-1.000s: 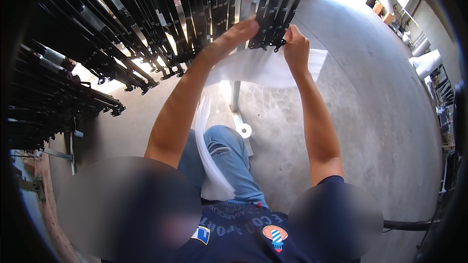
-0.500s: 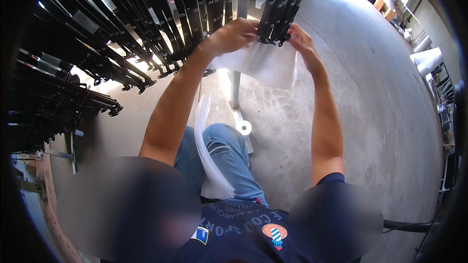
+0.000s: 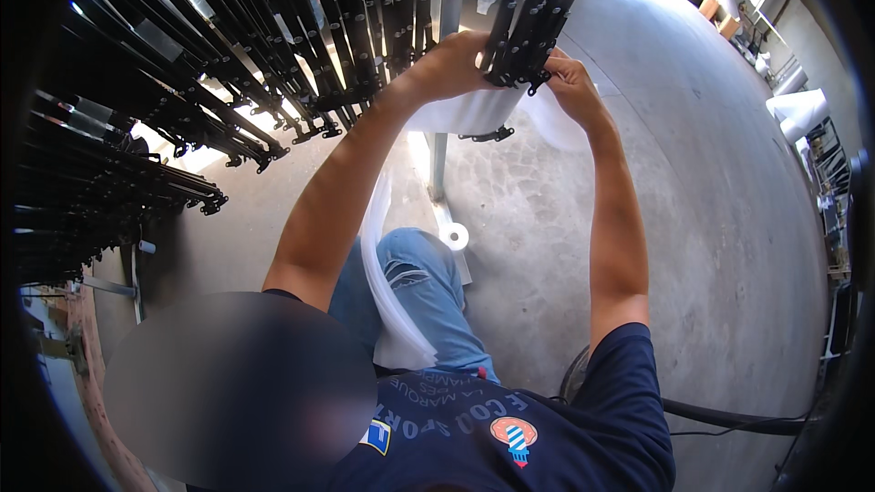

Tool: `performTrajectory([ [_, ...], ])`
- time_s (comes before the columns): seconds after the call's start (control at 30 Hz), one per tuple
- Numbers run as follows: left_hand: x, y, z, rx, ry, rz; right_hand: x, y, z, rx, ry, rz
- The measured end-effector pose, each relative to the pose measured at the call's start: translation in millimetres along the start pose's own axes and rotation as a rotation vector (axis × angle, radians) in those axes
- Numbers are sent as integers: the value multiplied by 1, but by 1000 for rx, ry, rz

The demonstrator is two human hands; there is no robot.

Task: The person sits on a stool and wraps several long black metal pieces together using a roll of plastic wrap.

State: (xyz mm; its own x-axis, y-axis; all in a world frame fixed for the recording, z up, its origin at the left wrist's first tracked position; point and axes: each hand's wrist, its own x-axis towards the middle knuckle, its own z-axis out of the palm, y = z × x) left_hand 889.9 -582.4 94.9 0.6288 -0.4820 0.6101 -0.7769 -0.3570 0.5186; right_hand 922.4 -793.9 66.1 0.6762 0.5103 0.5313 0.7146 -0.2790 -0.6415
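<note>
We wear a dark navy-blue, short-sleeved fabric T-shirt (image 3: 456, 456) bearing a round orange emblem (image 3: 515, 437) with a blue-and-white striped tower. Left of the emblem: a blue, white and yellow patch (image 3: 376, 437); grey lettering (image 3: 428, 413). Beyond it: faded blue denim jeans (image 3: 415, 296), ripped at one knee.

The bundle of slim black metal bars (image 3: 533, 23) runs off the upper edge and hides the left grip's (image 3: 451, 66) fingertips. Whether the right grip (image 3: 572, 91) pinches the translucent white sheet (image 3: 465, 114) cannot be told. A grey blurred oval (image 3: 219, 383) covers the navy short-sleeved shirt's (image 3: 437, 446) left shoulder.
</note>
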Motion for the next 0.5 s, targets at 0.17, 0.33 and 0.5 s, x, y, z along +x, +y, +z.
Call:
performTrajectory([
  [0.17,-2,2,0,26,-5,-140,-8,-19,0,36,-131,82],
  [0.33,-4,1,-7,105,-11,-208,-13,-37,13,186,28,92],
  [0.5,-4,6,-9,69,-45,-246,-7,-36,14,47,69,-14],
])
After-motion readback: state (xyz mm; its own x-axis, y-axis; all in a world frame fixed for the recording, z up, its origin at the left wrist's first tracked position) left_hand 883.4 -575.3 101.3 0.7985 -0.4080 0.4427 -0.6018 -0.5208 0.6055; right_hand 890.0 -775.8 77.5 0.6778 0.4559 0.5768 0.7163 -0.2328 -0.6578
